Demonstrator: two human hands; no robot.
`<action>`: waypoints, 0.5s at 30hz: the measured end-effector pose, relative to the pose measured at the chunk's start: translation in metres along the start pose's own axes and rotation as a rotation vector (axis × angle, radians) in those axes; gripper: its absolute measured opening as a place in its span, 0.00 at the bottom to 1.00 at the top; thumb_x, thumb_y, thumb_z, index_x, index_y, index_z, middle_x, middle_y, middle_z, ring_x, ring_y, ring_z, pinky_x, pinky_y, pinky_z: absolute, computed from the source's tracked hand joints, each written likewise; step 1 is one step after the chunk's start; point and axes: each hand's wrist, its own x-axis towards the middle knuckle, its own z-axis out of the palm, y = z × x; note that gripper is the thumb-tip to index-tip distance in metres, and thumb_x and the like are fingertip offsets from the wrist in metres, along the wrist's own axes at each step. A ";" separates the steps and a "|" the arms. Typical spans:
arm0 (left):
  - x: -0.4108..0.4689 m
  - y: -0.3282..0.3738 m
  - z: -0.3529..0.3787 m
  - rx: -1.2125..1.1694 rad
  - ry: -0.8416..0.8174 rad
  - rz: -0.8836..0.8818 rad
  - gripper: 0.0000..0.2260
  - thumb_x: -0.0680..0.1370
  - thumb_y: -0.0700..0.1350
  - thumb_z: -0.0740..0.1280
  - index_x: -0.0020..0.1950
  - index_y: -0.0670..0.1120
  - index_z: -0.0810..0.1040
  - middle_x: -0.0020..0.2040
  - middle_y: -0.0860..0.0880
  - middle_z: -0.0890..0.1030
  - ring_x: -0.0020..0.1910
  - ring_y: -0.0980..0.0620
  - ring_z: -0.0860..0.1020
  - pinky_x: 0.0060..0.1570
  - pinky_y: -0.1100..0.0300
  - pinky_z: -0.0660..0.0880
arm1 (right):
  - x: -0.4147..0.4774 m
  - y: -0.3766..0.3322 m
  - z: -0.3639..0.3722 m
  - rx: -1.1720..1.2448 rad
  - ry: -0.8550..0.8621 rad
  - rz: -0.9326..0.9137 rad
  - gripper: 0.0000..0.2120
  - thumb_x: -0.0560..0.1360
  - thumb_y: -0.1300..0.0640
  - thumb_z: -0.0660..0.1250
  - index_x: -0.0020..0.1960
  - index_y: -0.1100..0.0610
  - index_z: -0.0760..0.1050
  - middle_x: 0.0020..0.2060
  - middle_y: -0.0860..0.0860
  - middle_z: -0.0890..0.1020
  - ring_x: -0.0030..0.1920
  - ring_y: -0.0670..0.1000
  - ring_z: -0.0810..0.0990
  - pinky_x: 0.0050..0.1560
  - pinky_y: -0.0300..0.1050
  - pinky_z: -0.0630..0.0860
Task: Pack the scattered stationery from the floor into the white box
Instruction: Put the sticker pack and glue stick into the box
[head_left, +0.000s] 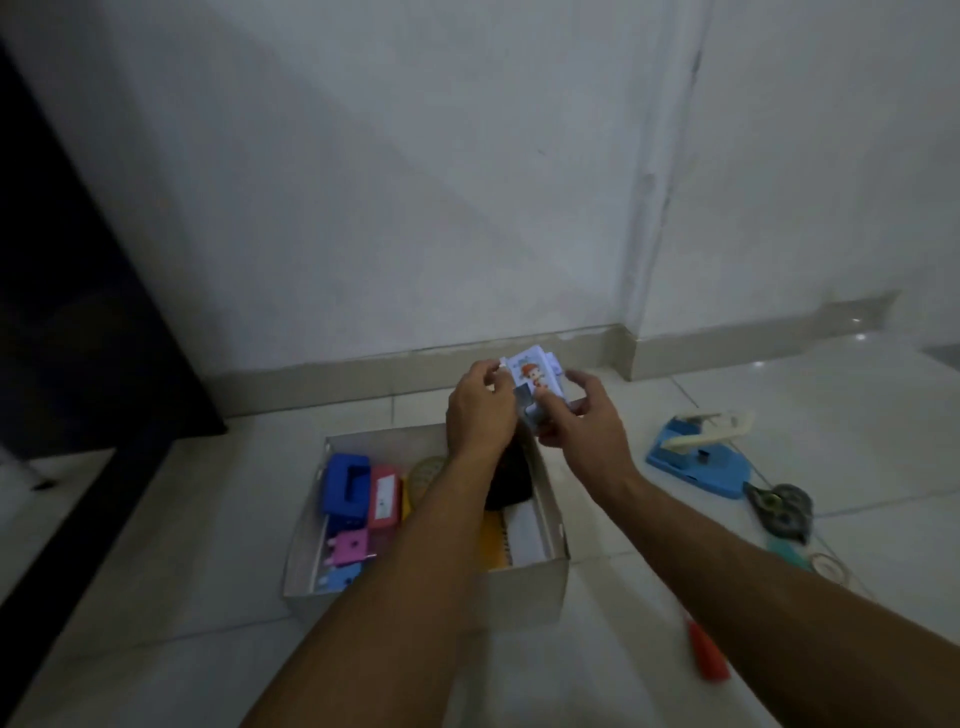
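Both hands hold one small printed packet (530, 384), which bears a cartoon figure. The left hand (480, 410) pinches its left edge; the right hand (582, 421) grips its right side and lower end with curled fingers. The packet is in the air above the far rim of the white box (524, 592), which stands on the floor (156, 649). Inside the box lie a blue hole punch (345, 483), a pink case (384, 496) and a black item (509, 478). A blue dispenser (696, 457) and an orange-red tool (706, 654) lie on the floor to the right of the box.
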 end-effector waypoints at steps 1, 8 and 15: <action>0.002 -0.006 -0.013 -0.035 -0.017 -0.025 0.13 0.80 0.50 0.60 0.61 0.49 0.77 0.59 0.47 0.80 0.54 0.47 0.78 0.52 0.58 0.75 | -0.005 -0.002 0.011 0.004 -0.050 0.020 0.23 0.73 0.47 0.68 0.66 0.50 0.68 0.42 0.53 0.82 0.40 0.51 0.84 0.41 0.47 0.83; -0.005 -0.050 -0.091 -0.182 -0.155 -0.272 0.10 0.79 0.46 0.65 0.60 0.48 0.75 0.59 0.42 0.79 0.53 0.43 0.80 0.52 0.48 0.80 | -0.033 -0.003 0.052 -0.092 -0.497 0.196 0.20 0.75 0.46 0.66 0.64 0.52 0.70 0.45 0.53 0.83 0.34 0.48 0.81 0.33 0.40 0.79; -0.024 -0.085 -0.106 0.064 -0.355 -0.364 0.04 0.79 0.41 0.64 0.51 0.45 0.78 0.48 0.45 0.81 0.44 0.50 0.80 0.39 0.62 0.79 | -0.043 0.020 0.063 -0.347 -0.864 0.479 0.12 0.79 0.46 0.61 0.57 0.51 0.72 0.43 0.52 0.82 0.33 0.46 0.82 0.32 0.38 0.77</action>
